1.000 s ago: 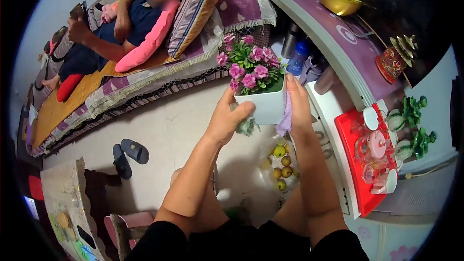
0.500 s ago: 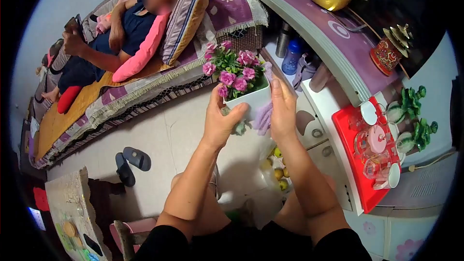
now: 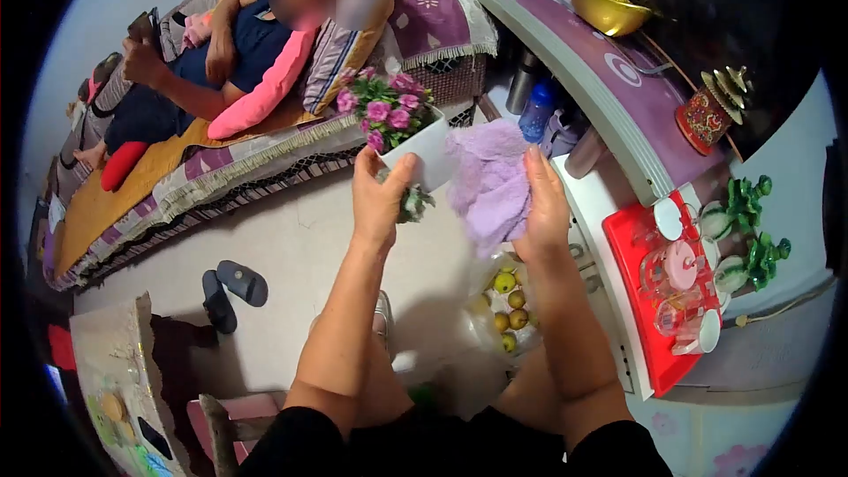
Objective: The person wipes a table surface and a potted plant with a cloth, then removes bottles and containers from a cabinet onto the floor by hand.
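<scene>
My left hand grips a white square flowerpot with pink flowers and green leaves, which tilts toward the left. A grey-green tuft hangs below the pot by my left fingers; I cannot tell what it is. My right hand is closed on a crumpled light purple cloth. The cloth hangs beside the pot's right side, and its left edge comes close to the white wall.
A person lies on the sofa at upper left. To the right, a red tray with glass cups rests on the cabinet. A bag of yellow-green fruit and dark slippers are on the floor. A table stands at lower left.
My left hand has moved the flowerpot left and tilted it. The right hand has drawn away from the pot with the purple cloth, which now shows spread out.
</scene>
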Motion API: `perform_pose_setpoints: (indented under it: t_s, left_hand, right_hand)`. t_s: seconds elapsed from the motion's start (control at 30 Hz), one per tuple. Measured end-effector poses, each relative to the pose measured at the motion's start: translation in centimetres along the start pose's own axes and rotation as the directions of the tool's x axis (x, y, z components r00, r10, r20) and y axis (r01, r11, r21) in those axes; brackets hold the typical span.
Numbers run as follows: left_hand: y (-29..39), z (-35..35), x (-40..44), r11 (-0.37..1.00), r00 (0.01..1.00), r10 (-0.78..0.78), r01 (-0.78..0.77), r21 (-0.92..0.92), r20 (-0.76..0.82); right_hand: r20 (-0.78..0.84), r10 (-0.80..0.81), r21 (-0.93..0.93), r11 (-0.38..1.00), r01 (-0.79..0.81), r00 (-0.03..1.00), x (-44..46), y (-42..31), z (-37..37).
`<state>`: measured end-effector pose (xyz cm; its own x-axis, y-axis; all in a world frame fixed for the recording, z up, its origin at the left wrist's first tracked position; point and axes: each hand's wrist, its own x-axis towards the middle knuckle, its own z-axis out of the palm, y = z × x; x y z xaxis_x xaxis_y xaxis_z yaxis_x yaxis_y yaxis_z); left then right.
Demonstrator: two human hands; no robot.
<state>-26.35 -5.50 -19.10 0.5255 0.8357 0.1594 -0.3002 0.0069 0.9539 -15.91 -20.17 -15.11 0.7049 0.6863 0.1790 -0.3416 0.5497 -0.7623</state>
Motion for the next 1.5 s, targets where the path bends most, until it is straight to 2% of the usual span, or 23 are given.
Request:
perform_pose_setpoints:
  t_s: [0.07, 0.13, 0.23, 0.33, 0.37, 0.4, 0.43, 0.47, 0.57, 0.67, 0.77, 0.87, 1.0, 1.1, 1.17, 1.23, 1.3, 1.4, 1.43, 1.5]
  left_hand:
    - [-0.1, -0.3, 0.2, 0.986, 0.999, -0.03, 0.033, -0.164, 0.025]
    - [0.6, -0.3, 0.0, 0.962, 0.994, -0.073, 0.093, -0.257, 0.083]
    - [0.9, -0.8, -0.1, 0.938, 0.978, -0.07, 0.131, -0.319, 0.196]
    - [0.8, -1.2, -0.1, 0.929, 0.97, -0.032, 0.117, -0.35, 0.239]
    - [0.0, -2.1, 0.1, 0.935, 0.967, -0.105, 0.176, -0.309, 0.233]
    - [0.5, -2.2, 0.0, 0.926, 0.964, -0.093, 0.176, -0.334, 0.25]
    - [1.1, -2.0, -0.2, 0.916, 0.959, -0.081, 0.179, -0.36, 0.271]
    - [1.5, -1.9, -0.4, 0.904, 0.953, -0.069, 0.184, -0.386, 0.294]
    - [1.2, -2.5, -0.2, 0.902, 0.951, -0.074, 0.193, -0.387, 0.301]
    - [0.8, -3.7, -0.3, 0.878, 0.937, -0.094, 0.237, -0.415, 0.336]
    - [1.0, -4.1, -0.9, 0.833, 0.935, -0.108, 0.27, -0.482, 0.337]
    - [1.4, -4.0, -1.4, 0.82, 0.938, -0.085, 0.258, -0.51, 0.337]
    - [1.1, -3.9, -1.2, 0.818, 0.916, -0.101, 0.299, -0.492, 0.388]
    - [0.7, -2.8, -1.0, 0.887, 0.915, -0.132, 0.28, -0.366, 0.381]
    - [0.1, -1.5, -1.2, 0.929, 0.933, -0.126, 0.23, -0.291, 0.336]
    - [0.0, -1.0, -1.3, 0.975, 0.948, -0.074, 0.134, -0.176, 0.309]
    - [1.2, -0.5, -1.9, 0.993, 0.953, -0.064, 0.091, -0.079, 0.297]
    - [0.8, -0.1, -2.5, 0.998, 0.927, -0.041, 0.058, -0.033, 0.372]
    - [0.9, 0.2, -2.6, 0.999, 0.911, -0.028, 0.041, -0.023, 0.412]
    - [1.1, 0.5, -2.7, 0.997, 0.887, -0.049, 0.07, -0.03, 0.459]
  right_hand:
    - [-0.004, 0.089, 0.179, 0.98, -0.087, 0.996, 0.2, -0.6, -0.2]
    - [0.012, 0.209, 0.385, 0.901, -0.198, 0.978, 0.7, -0.7, -1.1]
    - [0.2, 0.303, 0.452, 0.815, -0.362, 0.932, 1.0, -2.0, -2.4]
    - [0.16, 0.193, 0.164, 0.962, -0.219, 0.968, 0.9, -2.8, -1.9]
    - [0.086, 0.201, 0.064, 0.976, -0.207, 0.976, 1.0, -2.5, -1.8]
    - [0.082, 0.219, -0.344, 0.922, -0.178, 0.972, 1.2, -2.3, -2.6]
    - [0.071, 0.229, -0.695, 0.71, -0.116, 0.971, 1.6, -1.9, -4.1]
    - [0.057, 0.229, -0.927, 0.374, -0.034, 0.972, 1.7, -1.3, -5.2]
    - [0.106, 0.155, -0.98, -0.149, 0.13, 0.982, 1.0, 1.1, -6.9]
    - [-0.037, 0.308, -0.959, 0.258, -0.12, 0.951, 0.6, -1.6, -3.1]
    - [0.089, -0.082, -0.982, 0.162, 0.102, 0.993, 0.6, -0.1, -4.8]
    - [-0.084, -0.159, -0.786, 0.618, 0.033, 0.984, 0.9, 0.1, -3.2]
    - [-0.063, -0.2, -0.515, 0.846, 0.139, 0.978, 0.0, -1.2, -0.7]
    - [0.05, -0.416, -0.568, 0.736, 0.369, 0.908, -0.5, 0.6, 1.0]
    - [0.181, -0.494, -0.634, 0.603, 0.485, 0.851, -1.0, 2.7, 2.7]
    - [0.164, -0.429, -0.655, 0.627, 0.423, 0.889, -1.1, 3.2, 2.5]
    - [0.001, -0.21, -0.608, 0.776, 0.167, 0.978, -0.8, 2.8, 1.6]
    - [-0.039, -0.332, -0.686, 0.695, 0.217, 0.942, 0.1, 2.1, 1.4]
    - [-0.024, -0.299, -0.681, 0.703, 0.204, 0.954, 0.7, 2.0, 0.4]
    - [-0.06, -0.214, -0.569, 0.81, 0.143, 0.975, 1.2, 1.9, -0.4]
